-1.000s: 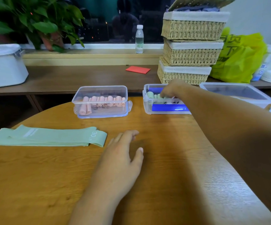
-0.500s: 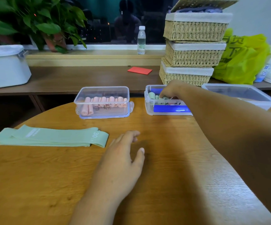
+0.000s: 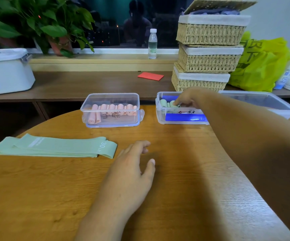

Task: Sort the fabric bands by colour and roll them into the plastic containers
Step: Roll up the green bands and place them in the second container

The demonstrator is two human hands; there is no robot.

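Green bands [image 3: 53,147] lie flat in a pile on the round table [image 3: 175,171], near the left hand [image 3: 132,169], which rests open on the wood. The right hand [image 3: 186,100] reaches into the right box [image 3: 159,113] and pinches a green roll [image 3: 172,103]. Pink rolls [image 3: 113,109] sit in a row in the left box [image 3: 92,100].

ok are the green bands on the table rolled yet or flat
Flat, not rolled: the green bands lie stacked on the table beside the left hand. The right hand holds a green roll in the container.
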